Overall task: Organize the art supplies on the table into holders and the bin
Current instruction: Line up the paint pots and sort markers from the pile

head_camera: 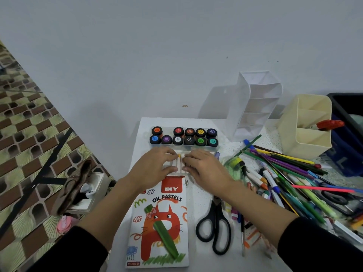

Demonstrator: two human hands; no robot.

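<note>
My left hand and right hand grip the white pastel tray by its edges. One yellow-tipped pastel shows between them.

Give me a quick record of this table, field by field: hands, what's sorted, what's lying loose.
Left hand: grips pastel tray
Right hand: grips same tray
Paint pots: eleven in case, one slot empty
White holder: nothing visible inside
Cream holder: one red item inside
Loose: pencil pile at right, scissors beside oil pastels box
Bin: far right, partly cropped
</note>
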